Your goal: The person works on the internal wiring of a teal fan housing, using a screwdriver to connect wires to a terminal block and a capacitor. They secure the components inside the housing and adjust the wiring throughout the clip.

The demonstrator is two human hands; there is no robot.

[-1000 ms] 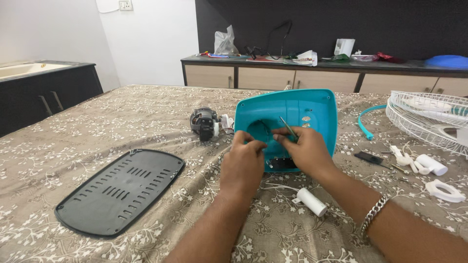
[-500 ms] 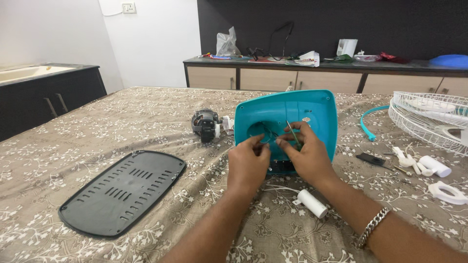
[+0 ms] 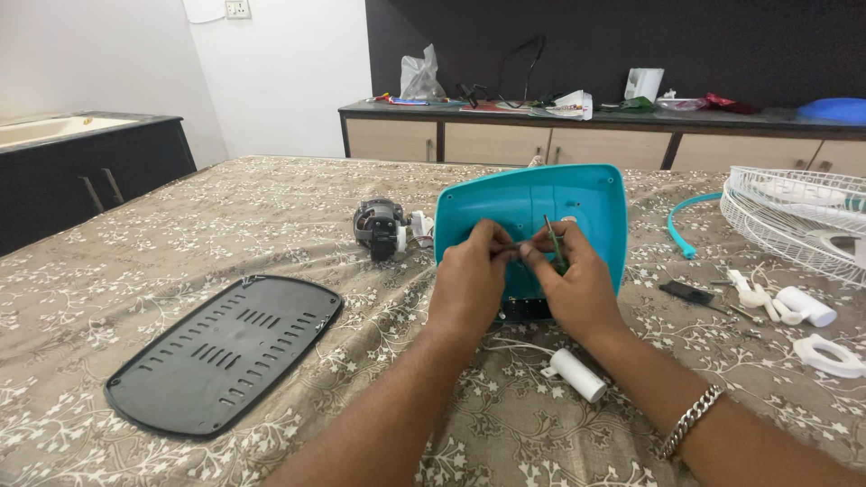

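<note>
Head view: the left hand (image 3: 469, 287) and right hand (image 3: 577, 290) pinch a thin dark wire (image 3: 511, 247) against the upright teal plastic fan base cover (image 3: 532, 225) on the patterned cloth surface (image 3: 271, 225). The right fingers also grip a slim screwdriver (image 3: 553, 242), its long axis near-vertical. Steadying the cover would help.

A room in a home, used as a makeshift repair spot: a wide surface under a floral cloth (image 3: 180, 234), a long wooden sideboard (image 3: 559, 140) cluttered with bags and papers against a dark wall, and fan parts such as a white wire grille (image 3: 794, 216) spread about.
</note>
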